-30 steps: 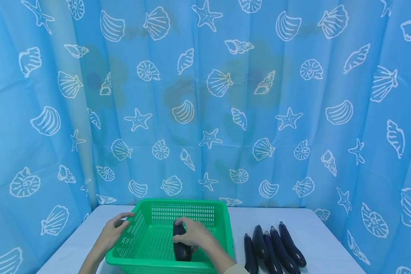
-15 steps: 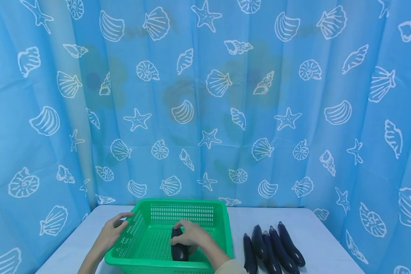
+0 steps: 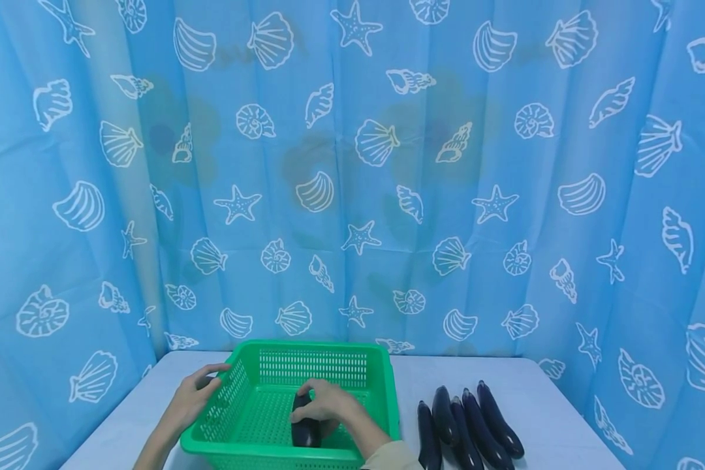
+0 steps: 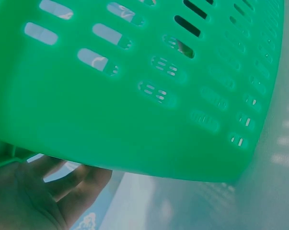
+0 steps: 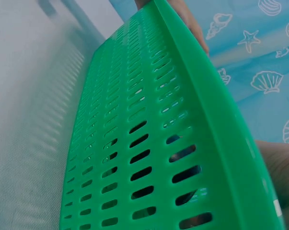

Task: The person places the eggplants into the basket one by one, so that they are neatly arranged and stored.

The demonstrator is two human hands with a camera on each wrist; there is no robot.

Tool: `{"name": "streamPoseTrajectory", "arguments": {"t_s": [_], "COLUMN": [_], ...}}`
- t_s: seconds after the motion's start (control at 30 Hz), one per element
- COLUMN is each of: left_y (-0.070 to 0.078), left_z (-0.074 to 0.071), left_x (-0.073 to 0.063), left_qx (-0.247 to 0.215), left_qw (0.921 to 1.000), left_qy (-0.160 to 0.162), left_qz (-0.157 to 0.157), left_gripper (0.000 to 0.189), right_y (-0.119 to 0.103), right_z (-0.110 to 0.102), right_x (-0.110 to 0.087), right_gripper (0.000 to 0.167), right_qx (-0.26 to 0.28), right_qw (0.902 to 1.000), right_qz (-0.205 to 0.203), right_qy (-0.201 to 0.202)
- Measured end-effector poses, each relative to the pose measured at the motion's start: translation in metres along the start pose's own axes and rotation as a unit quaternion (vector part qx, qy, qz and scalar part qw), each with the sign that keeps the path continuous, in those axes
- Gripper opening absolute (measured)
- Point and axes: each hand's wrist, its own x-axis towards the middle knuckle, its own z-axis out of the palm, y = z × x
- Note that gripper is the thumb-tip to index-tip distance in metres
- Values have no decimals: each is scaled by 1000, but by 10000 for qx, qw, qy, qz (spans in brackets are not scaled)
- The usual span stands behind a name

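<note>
Dark purple eggplant [image 3: 306, 432] sits inside the green slotted plastic basket [image 3: 270, 450], right of centre, close to the near wall, stem end pointing away; can't tell whether it touches the basket floor. Right hand [image 3: 328, 405] has hold of it, thumb on one side and fingers curled over the top end, forearm reaching in over the basket's near right corner, pale sleeve [image 3: 393, 455] at the bottom edge. Left hand [image 3: 194, 398] is outside at the left rim, fingers loosely extended with the tips against it, thumb spread apart, nothing picked up; left wrist view shows its fingers at the rim, tips partly hidden. Right wrist view is mostly the basket's outer slotted wall, with part of a hand at the right edge and the eggplant's grip out of sight. Five more eggplants [image 3: 465, 437] lie side by side on the desk, right of the basket and apart from it, stems pointing away. Desk [image 3: 123, 418] has a whitish surface. Behind: blue curtain [image 3: 352, 196], white shell and starfish print, some creases.
</note>
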Motion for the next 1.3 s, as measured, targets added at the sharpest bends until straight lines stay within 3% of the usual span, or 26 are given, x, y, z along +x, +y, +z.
{"name": "streamPoseTrajectory", "arguments": {"t_s": [0.47,0.7,1.0,1.3], "left_y": [2,2,1,1], "left_z": [1,1,2,2], "left_x": [0,0,2,3], "left_qx": [44,45,150,167], "left_qw": [10000,10000,9999,9998], "left_qy": [23,-3,49,74], "left_qz": [-19,-11,5,10], "left_gripper": [38,38,38,38], "right_y": [1,1,-2,-6], "right_z": [-2,-3,-6,-16], "right_x": [-1,2,-3,-8], "right_gripper": [47,51,50,51], "right_qx": [314,221,-129,-31], "right_qw": [9988,9984,9993,9996], "right_qz": [104,235,189,177], "right_qy": [-364,-471,-299,-236]}}
